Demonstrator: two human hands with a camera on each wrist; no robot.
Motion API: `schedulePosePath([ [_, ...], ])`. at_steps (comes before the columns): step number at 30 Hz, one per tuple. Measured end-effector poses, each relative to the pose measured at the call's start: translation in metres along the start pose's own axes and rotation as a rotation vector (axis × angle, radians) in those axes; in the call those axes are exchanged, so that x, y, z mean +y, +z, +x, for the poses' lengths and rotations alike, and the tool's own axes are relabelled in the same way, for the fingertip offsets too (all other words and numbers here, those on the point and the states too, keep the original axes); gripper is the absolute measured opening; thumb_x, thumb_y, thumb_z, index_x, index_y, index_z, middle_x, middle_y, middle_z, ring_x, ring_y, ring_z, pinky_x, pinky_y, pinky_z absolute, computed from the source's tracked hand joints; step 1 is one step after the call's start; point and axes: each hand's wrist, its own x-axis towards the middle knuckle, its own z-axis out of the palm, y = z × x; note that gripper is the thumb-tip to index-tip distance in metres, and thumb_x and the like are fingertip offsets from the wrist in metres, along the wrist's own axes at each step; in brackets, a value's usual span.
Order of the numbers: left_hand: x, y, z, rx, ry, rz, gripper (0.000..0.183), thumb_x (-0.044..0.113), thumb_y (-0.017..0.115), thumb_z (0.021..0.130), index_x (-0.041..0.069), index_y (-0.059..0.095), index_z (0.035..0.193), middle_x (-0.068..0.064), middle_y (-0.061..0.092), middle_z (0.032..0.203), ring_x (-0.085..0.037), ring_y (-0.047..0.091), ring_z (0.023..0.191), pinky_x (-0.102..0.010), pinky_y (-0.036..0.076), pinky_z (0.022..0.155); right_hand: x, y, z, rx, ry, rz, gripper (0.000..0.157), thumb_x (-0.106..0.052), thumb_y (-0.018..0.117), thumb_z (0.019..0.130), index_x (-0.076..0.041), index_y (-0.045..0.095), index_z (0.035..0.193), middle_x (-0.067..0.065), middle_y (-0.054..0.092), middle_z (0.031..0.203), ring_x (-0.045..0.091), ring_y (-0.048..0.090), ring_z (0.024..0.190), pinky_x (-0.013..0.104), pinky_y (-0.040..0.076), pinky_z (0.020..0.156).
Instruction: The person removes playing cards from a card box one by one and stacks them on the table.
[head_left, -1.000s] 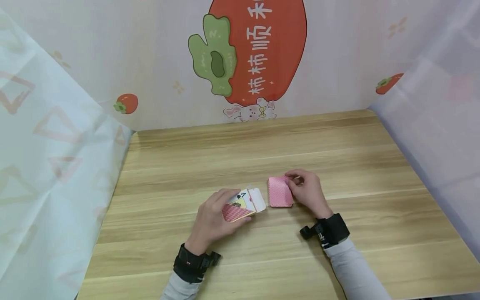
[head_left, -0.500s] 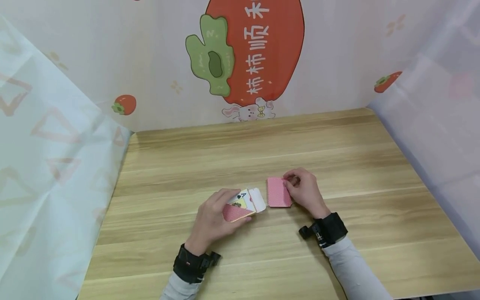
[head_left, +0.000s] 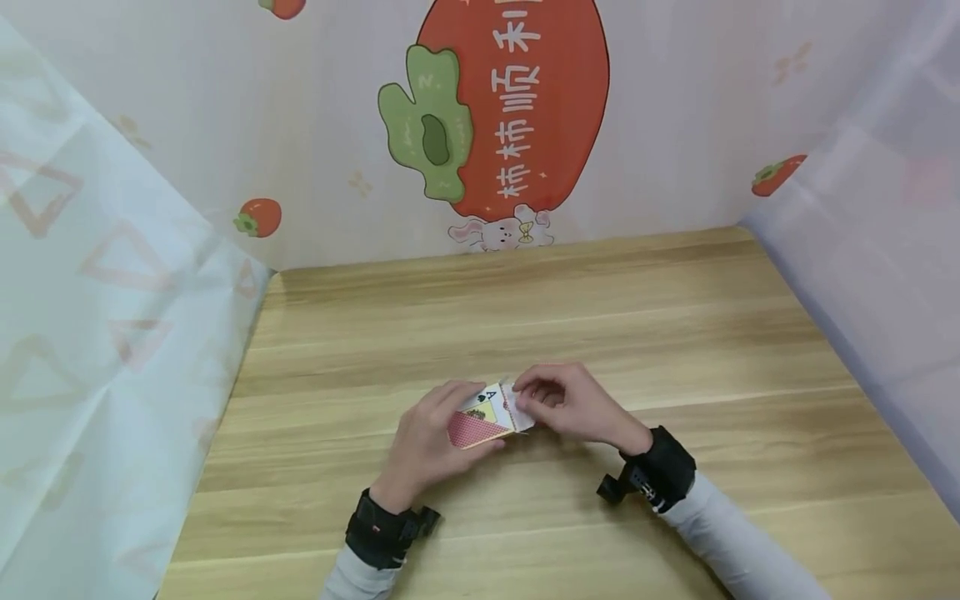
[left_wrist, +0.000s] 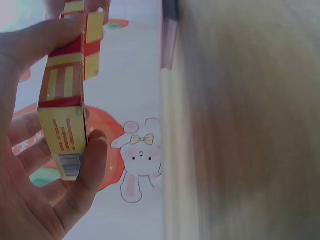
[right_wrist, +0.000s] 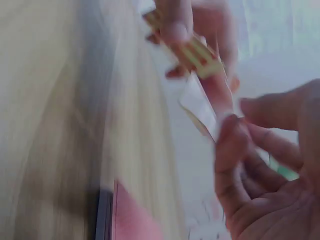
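Observation:
My left hand (head_left: 429,437) grips an open playing card box (head_left: 474,427) by its sides. An ace of spades design and a red checked pattern show on its front. In the left wrist view, the box (left_wrist: 62,120) has a barcode on its lower end, and the thumb lies over its upper part. My right hand (head_left: 573,404) has come to the box's open end. Its thumb and forefinger pinch the white flap (right_wrist: 197,102) there. A stack of pink-backed playing cards (right_wrist: 132,217) lies on the table, mostly hidden by my right hand in the head view.
The wood-grain table (head_left: 360,333) stretches around both hands. Behind it hangs a white cloth backdrop (head_left: 330,125) with a large red persimmon print, and pale cloth sheets (head_left: 112,350) close off both sides.
My right hand has left the card stack and moved left to the box's flap, now covering the stack in the head view. The left hand keeps holding the box almost in place.

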Motion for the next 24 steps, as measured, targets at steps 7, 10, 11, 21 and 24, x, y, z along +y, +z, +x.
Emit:
schedulePosePath([
  [7, 0.001, -0.003, -0.002, 0.007, 0.053, -0.013, 0.074, 0.048, 0.09, 0.067, 0.02, 0.063, 0.13, 0.007, 0.064, 0.124, -0.008, 0.061, 0.108, -0.03, 0.055, 0.081, -0.003, 0.016, 0.0, -0.039, 0.058, 0.076, 0.016, -0.002, 0.074, 0.086, -0.01, 0.068, 0.098, 0.001, 0.067, 0.085, 0.015, 0.065, 0.07, 0.029, 0.056, 0.061],
  [10, 0.002, -0.003, -0.004, 0.011, 0.067, 0.01, 0.074, 0.049, 0.09, 0.068, 0.019, 0.064, 0.13, 0.006, 0.064, 0.124, -0.009, 0.061, 0.107, -0.03, 0.055, 0.08, 0.0, 0.02, 0.0, -0.03, 0.076, 0.083, 0.017, 0.001, 0.074, 0.083, -0.008, 0.067, 0.096, 0.004, 0.066, 0.083, 0.016, 0.064, 0.068, 0.03, 0.055, 0.061],
  [11, 0.002, -0.003, -0.004, 0.012, 0.068, 0.015, 0.074, 0.049, 0.09, 0.067, 0.02, 0.064, 0.13, 0.006, 0.064, 0.124, -0.009, 0.061, 0.106, -0.03, 0.055, 0.079, 0.0, 0.021, 0.0, -0.031, 0.085, 0.086, 0.017, 0.001, 0.074, 0.083, -0.008, 0.067, 0.096, 0.005, 0.066, 0.083, 0.016, 0.064, 0.068, 0.03, 0.056, 0.062],
  [21, 0.0, 0.0, -0.007, 0.014, 0.055, 0.046, 0.072, 0.049, 0.09, 0.067, 0.02, 0.065, 0.128, 0.007, 0.065, 0.122, -0.008, 0.061, 0.101, -0.028, 0.054, 0.074, 0.001, 0.019, 0.001, -0.056, 0.166, 0.093, 0.016, -0.001, 0.074, 0.084, -0.006, 0.067, 0.098, 0.004, 0.067, 0.085, 0.015, 0.068, 0.075, 0.029, 0.058, 0.071],
  [24, -0.001, 0.001, -0.008, 0.011, 0.044, 0.051, 0.072, 0.051, 0.088, 0.068, 0.02, 0.065, 0.129, 0.007, 0.065, 0.122, -0.008, 0.061, 0.102, -0.028, 0.054, 0.073, 0.002, 0.016, 0.001, -0.073, 0.194, 0.113, 0.014, -0.005, 0.075, 0.086, -0.007, 0.067, 0.098, 0.004, 0.068, 0.086, 0.017, 0.069, 0.073, 0.03, 0.058, 0.067],
])
